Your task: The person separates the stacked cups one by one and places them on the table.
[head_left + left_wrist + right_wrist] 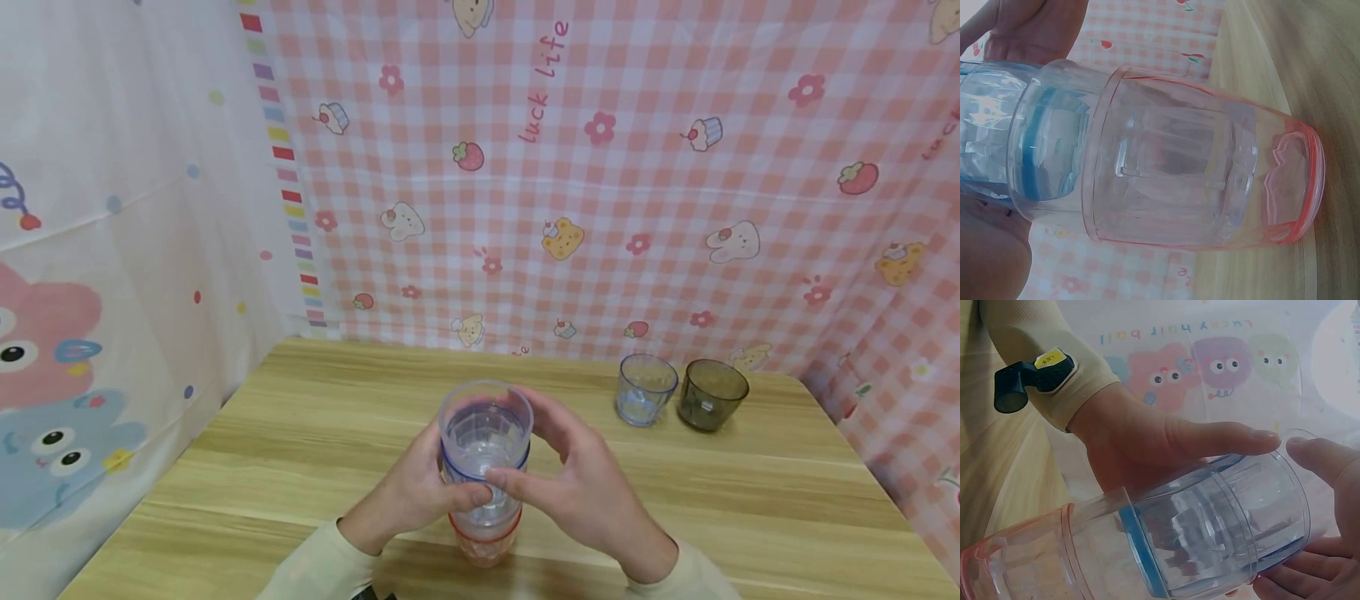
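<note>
A stack of plastic cups stands upright on the table. At its bottom is a pink cup point(486, 548) with a red rim, touching the wood. Above it come a clear cup point(1060, 209), a blue cup point(985, 119) and, topmost, another clear cup point(486, 390). My left hand point(416, 487) grips the upper stack from the left, its thumb across the front of the blue cup. From the right, my right hand point(588, 483) holds the same part, thumb near the blue rim and fingers around the back. The stack partly hides the fingers of both hands.
Toward the back right of the wooden table point(300, 433), a clear blue-rimmed cup point(645, 392) and a smoky grey-brown cup point(712, 396) stand side by side. A pink checked cloth point(525, 192) hangs behind, and a white printed cloth point(165, 250) at the left.
</note>
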The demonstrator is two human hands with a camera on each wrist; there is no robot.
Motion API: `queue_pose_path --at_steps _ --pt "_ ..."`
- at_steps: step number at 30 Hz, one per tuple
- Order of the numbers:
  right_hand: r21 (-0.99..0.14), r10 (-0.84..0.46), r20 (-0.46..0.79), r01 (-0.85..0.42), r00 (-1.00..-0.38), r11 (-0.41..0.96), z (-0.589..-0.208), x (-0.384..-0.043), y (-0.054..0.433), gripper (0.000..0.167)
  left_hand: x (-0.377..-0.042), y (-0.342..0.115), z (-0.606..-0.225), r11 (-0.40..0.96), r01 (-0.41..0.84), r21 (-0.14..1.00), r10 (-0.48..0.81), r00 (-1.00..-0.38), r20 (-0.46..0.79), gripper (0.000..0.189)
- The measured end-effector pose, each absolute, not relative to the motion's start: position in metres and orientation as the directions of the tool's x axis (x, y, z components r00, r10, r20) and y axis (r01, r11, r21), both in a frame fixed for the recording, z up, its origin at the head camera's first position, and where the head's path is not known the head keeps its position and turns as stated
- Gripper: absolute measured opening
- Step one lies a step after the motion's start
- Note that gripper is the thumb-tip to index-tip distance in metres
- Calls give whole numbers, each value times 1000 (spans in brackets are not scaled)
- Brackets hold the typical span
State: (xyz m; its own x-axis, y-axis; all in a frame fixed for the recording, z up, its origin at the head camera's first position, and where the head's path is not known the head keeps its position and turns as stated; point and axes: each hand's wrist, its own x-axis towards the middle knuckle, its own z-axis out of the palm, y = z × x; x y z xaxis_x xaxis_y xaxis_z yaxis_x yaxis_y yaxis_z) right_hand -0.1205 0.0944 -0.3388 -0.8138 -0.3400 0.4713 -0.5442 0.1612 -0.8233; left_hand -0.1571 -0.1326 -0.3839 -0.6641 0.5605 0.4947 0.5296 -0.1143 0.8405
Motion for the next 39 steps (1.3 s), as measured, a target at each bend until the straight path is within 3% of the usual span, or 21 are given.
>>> queue_pose_path --at_steps 8,18,39 --pt "-824 -334 474 -544 -815 158 -339 -123 96 75 -158 -133 -385 -127 543 830 554 -656 513 82" --pt "-801 -330 526 -587 -784 117 -332 -125 97 71 -157 -135 -384 -44 545 837 548 -688 476 87" --pt "-683 -201 721 -729 -663 -45 -294 -128 109 79 -155 -134 -384 -30 536 843 532 -706 468 97"
